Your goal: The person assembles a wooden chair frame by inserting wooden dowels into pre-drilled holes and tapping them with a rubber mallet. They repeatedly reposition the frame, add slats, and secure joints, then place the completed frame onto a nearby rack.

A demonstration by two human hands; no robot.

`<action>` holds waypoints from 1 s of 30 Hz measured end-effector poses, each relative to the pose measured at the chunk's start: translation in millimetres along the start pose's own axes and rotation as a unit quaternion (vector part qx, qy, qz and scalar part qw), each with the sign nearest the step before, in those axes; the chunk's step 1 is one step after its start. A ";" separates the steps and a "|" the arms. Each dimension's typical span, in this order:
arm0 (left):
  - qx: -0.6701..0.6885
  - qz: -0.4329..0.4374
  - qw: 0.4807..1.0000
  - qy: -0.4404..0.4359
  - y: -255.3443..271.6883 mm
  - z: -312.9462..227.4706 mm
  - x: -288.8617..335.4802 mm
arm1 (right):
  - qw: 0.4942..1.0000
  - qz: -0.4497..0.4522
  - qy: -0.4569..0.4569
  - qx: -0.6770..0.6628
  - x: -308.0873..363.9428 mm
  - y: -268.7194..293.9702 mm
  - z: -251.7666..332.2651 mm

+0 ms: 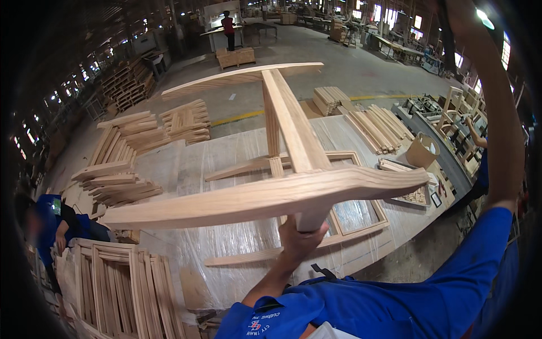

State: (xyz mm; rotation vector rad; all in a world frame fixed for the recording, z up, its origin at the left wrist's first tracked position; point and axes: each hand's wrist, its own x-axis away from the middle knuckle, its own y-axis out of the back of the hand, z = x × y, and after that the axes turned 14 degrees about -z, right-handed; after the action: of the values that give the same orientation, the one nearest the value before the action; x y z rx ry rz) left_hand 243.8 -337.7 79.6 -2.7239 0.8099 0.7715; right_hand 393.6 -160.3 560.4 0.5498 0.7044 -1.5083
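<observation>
My left hand (302,240) is closed around the lower part of a crosspiece of an H-shaped wooden frame, just under its near leg. The wooden frame (265,195) is held up above the table; two long curved legs are joined by crosspieces, and the far leg points away from me. My right arm (499,124) is raised along the right side, bare below a blue sleeve, and its hand is beyond the top edge of the picture. Beneath the held piece, a similar frame with long legs (243,259) and rectangular sections lies on the table.
Clear plastic film covers the table (195,175). Stacked wooden parts (116,183) lie at its left, strips (379,129) at its right, beside a round bin (422,151) and a tray (412,195). Upright frames (121,288) stand near left. Co-workers (53,220) are at both sides.
</observation>
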 end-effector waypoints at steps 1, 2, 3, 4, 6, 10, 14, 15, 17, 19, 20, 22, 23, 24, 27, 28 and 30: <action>0.012 0.005 1.000 -0.007 1.5 1.9 3.9 | 1.000 -0.016 0.016 -0.016 -11.4 -20.7 4.0; 0.024 0.010 1.000 -0.013 2.8 3.9 7.1 | 0.999 -0.031 0.039 -0.020 -17.9 -42.9 -0.8; 0.040 0.014 0.999 -0.019 1.5 5.6 6.3 | 0.997 -0.047 0.063 -0.022 -26.1 -65.5 -5.9; 0.030 0.007 0.999 -0.040 5.9 6.6 2.1 | 0.995 -0.056 0.077 -0.031 -27.8 -93.5 -19.3; 0.017 0.003 0.997 -0.077 11.3 8.2 -3.1 | 0.991 -0.074 0.114 0.000 -23.9 -149.7 -58.5; 0.050 0.027 0.996 -0.063 2.2 9.0 2.8 | 0.908 -0.011 0.207 0.364 24.8 -196.0 -229.7; 0.006 0.041 0.999 -0.033 13.4 11.4 -8.7 | 0.838 0.290 -0.033 0.462 72.3 -233.3 -243.7; -0.004 0.058 0.998 -0.027 14.6 14.0 -7.2 | 0.841 0.300 -0.033 0.449 59.8 -232.3 -227.5; -0.004 0.058 0.997 -0.057 13.6 17.3 -5.8 | 0.874 0.284 -0.052 0.391 37.1 -229.0 -191.8; -0.004 0.057 0.994 -0.089 20.1 12.0 -14.7 | 0.924 0.226 -0.054 0.302 16.3 -228.4 -152.1; 0.007 0.067 0.993 -0.102 21.4 9.7 -11.9 | 0.955 0.219 -0.037 0.197 -9.2 -214.2 -133.1; 0.032 0.080 0.993 -0.080 20.9 10.8 -8.6 | 0.981 0.055 -0.018 0.183 -29.3 -212.0 -81.9; 0.037 0.082 0.993 -0.080 22.2 10.5 -10.7 | 0.992 0.024 -0.005 0.122 -31.7 -214.2 -87.0; 0.040 0.083 0.993 -0.078 23.4 10.4 -12.0 | 0.998 -0.006 0.007 0.060 -34.5 -219.4 -91.2; 0.019 0.114 0.991 -0.068 19.6 8.1 -8.5 | 0.990 -0.082 0.091 0.067 -43.5 -220.7 -143.6; 0.036 0.131 0.989 -0.054 19.4 6.4 -3.4 | 0.972 -0.089 0.141 0.165 -46.3 -207.0 -177.9; 0.092 0.189 0.977 -0.029 12.6 1.8 10.8 | 0.887 -0.021 0.204 0.413 -47.2 -142.7 -251.6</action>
State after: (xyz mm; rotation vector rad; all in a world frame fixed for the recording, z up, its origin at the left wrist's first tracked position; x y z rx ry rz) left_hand 243.8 -352.5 71.8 -2.4027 1.3357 0.7950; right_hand 235.5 51.6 434.0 1.5415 0.3475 -1.7239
